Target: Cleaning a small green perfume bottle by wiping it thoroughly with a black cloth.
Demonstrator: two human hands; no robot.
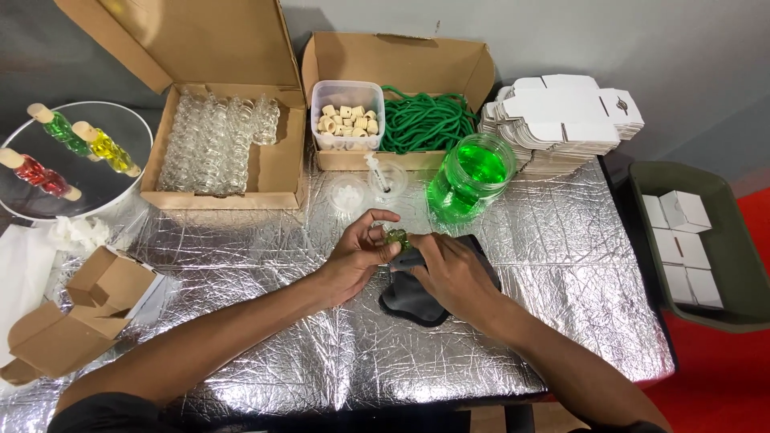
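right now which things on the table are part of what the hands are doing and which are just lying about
In use:
- small green-filled bottle, held by left hand and right hand
- dark cloth under the hands
- jar of green liquid

Lying about:
- box of empty glass bottles
- tub of corks
- green cord
- flat white cartons

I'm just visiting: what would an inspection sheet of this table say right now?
Surface: table covered in crinkled silver foil.
Job's things: small green-filled bottle held between left hand and right hand; dark cloth beneath.
Clutter: jar of green liquid, box of empty glass bottles, tub of corks, green cord, flat white cartons.
Fingers: both hands closed on the bottle.
Cables: nothing seen.
Surroundings: green bin of white boxes, round mirror tray.
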